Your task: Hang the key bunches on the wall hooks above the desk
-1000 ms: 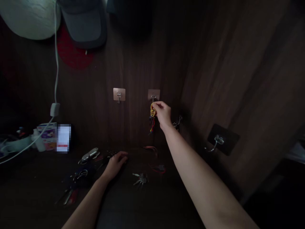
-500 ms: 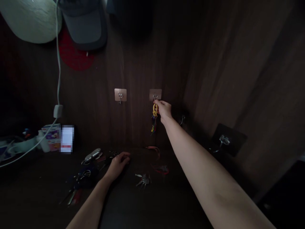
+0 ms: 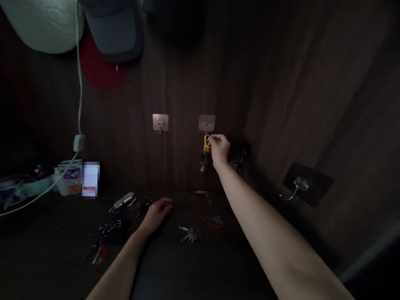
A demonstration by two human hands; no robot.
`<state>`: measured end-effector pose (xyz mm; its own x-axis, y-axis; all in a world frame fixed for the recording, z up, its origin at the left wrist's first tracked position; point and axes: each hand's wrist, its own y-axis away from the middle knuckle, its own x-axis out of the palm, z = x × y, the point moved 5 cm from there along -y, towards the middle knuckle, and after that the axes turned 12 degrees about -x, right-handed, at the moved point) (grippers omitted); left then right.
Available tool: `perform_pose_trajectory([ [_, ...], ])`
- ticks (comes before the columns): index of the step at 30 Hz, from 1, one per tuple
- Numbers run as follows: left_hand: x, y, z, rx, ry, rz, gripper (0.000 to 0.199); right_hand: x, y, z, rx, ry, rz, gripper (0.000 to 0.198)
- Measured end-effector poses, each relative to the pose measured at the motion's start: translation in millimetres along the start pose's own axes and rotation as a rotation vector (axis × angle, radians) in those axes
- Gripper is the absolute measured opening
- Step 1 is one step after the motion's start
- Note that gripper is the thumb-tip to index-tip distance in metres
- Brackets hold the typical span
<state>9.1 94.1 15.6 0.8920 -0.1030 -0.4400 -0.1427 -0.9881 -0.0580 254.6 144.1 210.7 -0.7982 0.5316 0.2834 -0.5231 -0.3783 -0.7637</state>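
A braided yellow cord loop (image 3: 206, 143) with multicoloured strands below hangs at the metal hook on the right adhesive plate (image 3: 206, 121). My right hand (image 3: 219, 148) is at the loop's right side, thumb and finger pinched together on its edge. Lying on the dark shelf, my left hand (image 3: 158, 213) has its fingers loosely stretched out and holds nothing. Just left of it are dark keys and a silver folding pocketknife (image 3: 122, 202). A bunch of silver keys (image 3: 189, 234) lies to its right, near a key with a red strap (image 3: 214, 221).
A second hook plate (image 3: 160, 122) sits on the wall to the left. Black-backed hooks (image 3: 300, 184) are on the right panel. Caps (image 3: 114, 37) hang above. A white cable (image 3: 79, 83) runs down beside boxes (image 3: 71, 175). More keys (image 3: 108, 237) lie left.
My right hand has drawn slightly down and right from the hook, uncovering more of it and the cord loop. My left hand stays on the shelf. The view has shifted slightly.
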Motion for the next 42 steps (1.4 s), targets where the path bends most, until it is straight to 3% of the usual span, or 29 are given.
perform_pose_trajectory([
  [10,0,0,-1,-0.001,0.020,0.016,0.027,3,-8,-1,-0.088,0.160,0.056,0.005],
  [19,2,-4,5,0.035,-0.026,0.018,0.028,-11,29,-10,-0.025,0.015,0.057,0.017],
  [29,2,-3,4,0.028,-0.078,0.020,0.032,-36,78,-20,0.101,0.002,0.096,0.021],
  [34,4,-4,6,0.051,-0.097,0.026,0.029,-50,113,-27,0.181,0.052,0.209,0.019],
  [42,9,7,-7,0.157,-0.228,0.066,0.021,-71,151,-40,0.233,0.156,0.508,0.015],
])
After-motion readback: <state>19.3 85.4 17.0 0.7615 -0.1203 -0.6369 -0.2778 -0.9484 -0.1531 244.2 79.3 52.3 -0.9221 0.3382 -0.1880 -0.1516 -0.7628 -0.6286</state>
